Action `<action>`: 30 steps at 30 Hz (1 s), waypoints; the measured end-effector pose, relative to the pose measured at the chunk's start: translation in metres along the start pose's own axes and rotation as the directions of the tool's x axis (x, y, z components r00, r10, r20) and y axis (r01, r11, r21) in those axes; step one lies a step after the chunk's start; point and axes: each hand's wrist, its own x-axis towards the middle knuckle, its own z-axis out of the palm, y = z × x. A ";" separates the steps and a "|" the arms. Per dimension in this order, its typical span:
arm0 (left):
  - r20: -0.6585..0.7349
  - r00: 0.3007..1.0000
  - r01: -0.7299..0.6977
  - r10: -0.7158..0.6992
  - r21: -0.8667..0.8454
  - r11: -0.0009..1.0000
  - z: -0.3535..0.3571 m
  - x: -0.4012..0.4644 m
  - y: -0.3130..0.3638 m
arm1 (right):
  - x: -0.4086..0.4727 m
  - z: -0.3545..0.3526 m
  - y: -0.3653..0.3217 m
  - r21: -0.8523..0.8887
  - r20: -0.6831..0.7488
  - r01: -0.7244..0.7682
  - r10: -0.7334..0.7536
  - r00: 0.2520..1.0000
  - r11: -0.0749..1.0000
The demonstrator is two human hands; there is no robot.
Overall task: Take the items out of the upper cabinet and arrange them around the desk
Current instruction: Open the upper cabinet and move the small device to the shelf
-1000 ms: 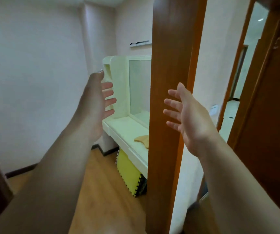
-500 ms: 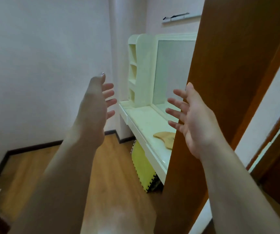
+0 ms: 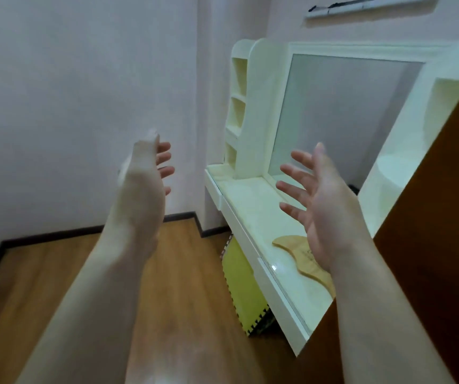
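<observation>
A cream-white desk (image 3: 253,209) with a large mirror (image 3: 336,117) stands against the far wall at the right. Small open shelves (image 3: 238,106) rise at the mirror's left side and look empty. A flat wooden board (image 3: 297,249) lies on the desktop, partly hidden behind my right hand. My left hand (image 3: 143,187) and my right hand (image 3: 319,206) are both raised in front of me, palms facing each other, fingers spread, holding nothing. No upper cabinet is in view.
A brown wooden door (image 3: 427,245) fills the right edge and covers the desk's near end. Yellow foam mats (image 3: 240,284) lean under the desk. Wooden floor (image 3: 189,273) stretches to the left. A narrow wall shelf (image 3: 361,5) hangs above the mirror.
My view has swung past the door edge, so the desk and mirror are closer and more exposed. Both hands stay raised and open, a little lower in the frame.
</observation>
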 end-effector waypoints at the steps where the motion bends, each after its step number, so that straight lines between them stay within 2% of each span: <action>1: -0.009 1.000 0.009 -0.009 0.003 1.000 -0.001 0.011 -0.005 | 0.011 0.006 0.004 0.013 0.009 0.002 -0.003 1.000 1.000; 8: -0.110 0.993 0.053 -0.049 0.040 0.998 -0.001 0.092 -0.045 | 0.100 0.070 0.042 0.044 0.166 -0.002 -0.006 0.986 0.999; 18: -0.345 0.938 0.007 0.020 0.075 0.997 0.001 0.233 -0.054 | 0.254 0.181 0.052 0.081 0.388 0.013 -0.043 0.921 0.997; 26: -0.524 0.851 0.019 0.042 0.111 0.994 -0.054 0.310 -0.067 | 0.320 0.293 0.071 0.056 0.552 -0.006 -0.026 0.834 0.998; 30: -0.545 0.835 0.007 0.069 0.136 0.991 -0.091 0.365 -0.074 | 0.352 0.362 0.078 0.066 0.580 0.002 -0.040 0.814 0.998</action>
